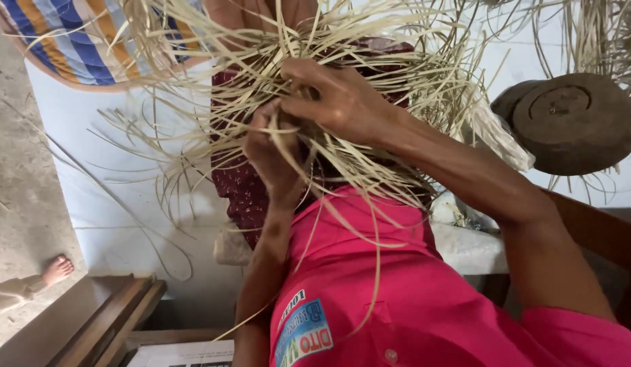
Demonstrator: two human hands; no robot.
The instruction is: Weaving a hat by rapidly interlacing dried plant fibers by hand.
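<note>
A loose bundle of pale straw strips [261, 61] fans out in front of me, over a maroon patterned cloth [237, 183]. My right hand [339, 102] reaches in from the right and pinches several strips near the centre of the bundle. Just below it, my left hand [275, 153] is closed on strips too, fingers curled upward, touching the right hand's fingers. Long single strips hang down over my pink shirt [397, 292]. The woven centre is mostly hidden by my hands.
A round dark wooden block [573, 122] sits at the right. A striped cloth [71, 41] lies at top left on a white sheet [112, 204]. Another person's foot [57, 268] shows at the left. Wooden boards [105, 319] are at bottom left.
</note>
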